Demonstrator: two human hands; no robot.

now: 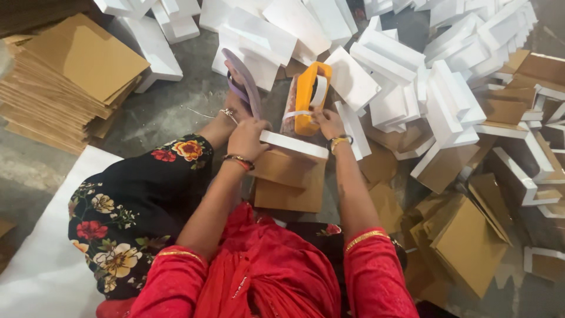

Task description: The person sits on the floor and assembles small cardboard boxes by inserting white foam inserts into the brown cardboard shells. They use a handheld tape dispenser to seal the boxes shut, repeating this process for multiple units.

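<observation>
Fingers of the left hand (247, 138) close over the near end of a white foam strip (293, 144) seated on top of a brown cardboard piece (288, 179), pinning the two together in the worker's lap. The right hand (328, 122) curls its fingers at the base of an orange tape dispenser (311, 97), gripping it where a band of tape crosses toward the foam's far end. The taping of this piece looks to be in hand rather than finished. To the right, a heap of foam-edged cardboard corners (453, 126) lies on the concrete floor (170, 109), seemingly finished work; to the left a stack of flat cardboard sheets (65, 82) waits, and loose foam blocks (259, 35) lie ahead, suggesting plenty remains.
</observation>
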